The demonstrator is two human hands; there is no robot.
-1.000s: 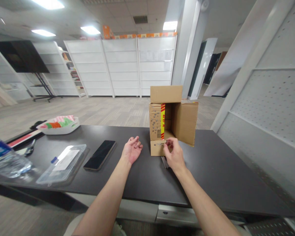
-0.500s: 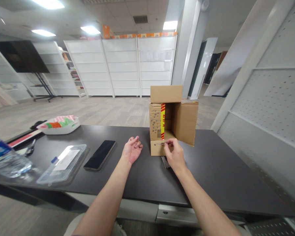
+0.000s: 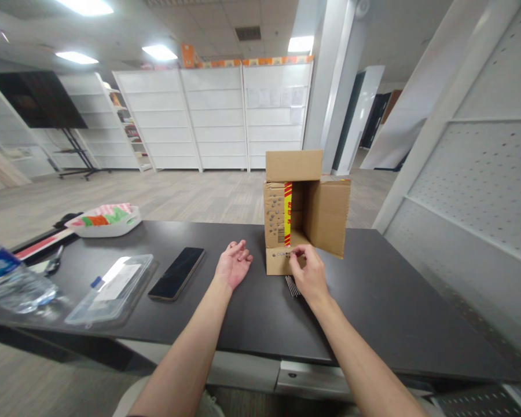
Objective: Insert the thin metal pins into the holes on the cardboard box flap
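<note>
A cardboard box (image 3: 332, 217) stands on the dark table with its opening toward me and flaps folded out. Small grey round spots dot its left flap (image 3: 274, 214), and a short row of them crosses the low front flap (image 3: 278, 265). Against that front flap my right hand (image 3: 309, 272) is pinched, thumb to fingertips; anything between them is too small to make out. Several thin metal rods (image 3: 292, 286) lie on the table just below, partly behind this hand. My left hand (image 3: 234, 265) rests palm up left of the box, fingers loosely curled and holding nothing.
Left of my left hand lie a black phone (image 3: 176, 274) and a clear plastic case (image 3: 113, 289). Farther left are a water bottle (image 3: 15, 284) and a white basket (image 3: 106, 227) with colourful contents. A perforated white panel (image 3: 481, 174) rises along the right.
Almost nothing differs. My right hand stays pinched at the front flap with only a very slight shift, and my left hand keeps its place.
</note>
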